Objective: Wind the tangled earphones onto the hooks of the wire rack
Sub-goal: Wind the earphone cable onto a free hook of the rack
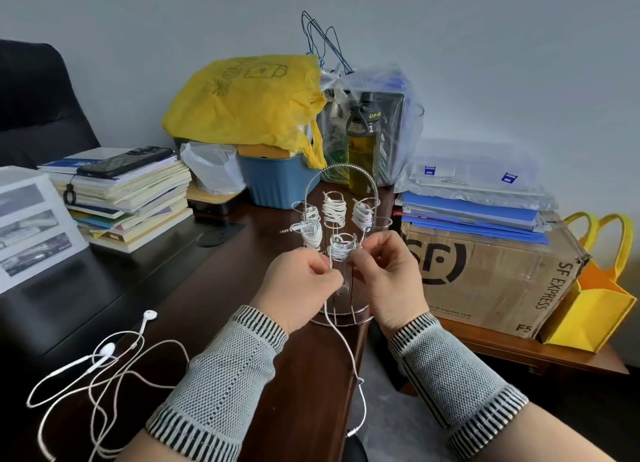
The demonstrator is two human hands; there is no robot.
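**Inspector:** Standing at the desk's right edge is the wire rack, thin chromed rod with an arched, coiled-spring handle and a round ring base. Bundles of white rubbery cord are wound on its hooks.

**Clerk:** How many bundles?

**Inspector:** Five that I can count, each a tight, ribbed coil. One at the rack's 9 o'clock has a metal jack plug sticking out sideways.

**Clerk:** And the hands?

**Inspector:** The left hand is at the rack's 7 o'clock, fingers curled, pinching the thin white cable just below the front coil. The right hand is at 5 o'clock, fingers likewise curled and pinching cord at that same coil. The cable's loose end drops past the base, hangs over the desk edge and ends in a metal plug.

**Clerk:** Any earphones not yet wound?

**Inspector:** One pair of loose earphones lies at 8 o'clock from the rack on the dark glossy desk, smooth white buds, cord in slack overlapping loops.

**Clerk:** Surroundings?

**Inspector:** Grey knitted cuffs with black ribbing. At 10 o'clock, a stack of books with a phone on top; at 12, a crinkled yellow bag; at 3, a creased cardboard box.
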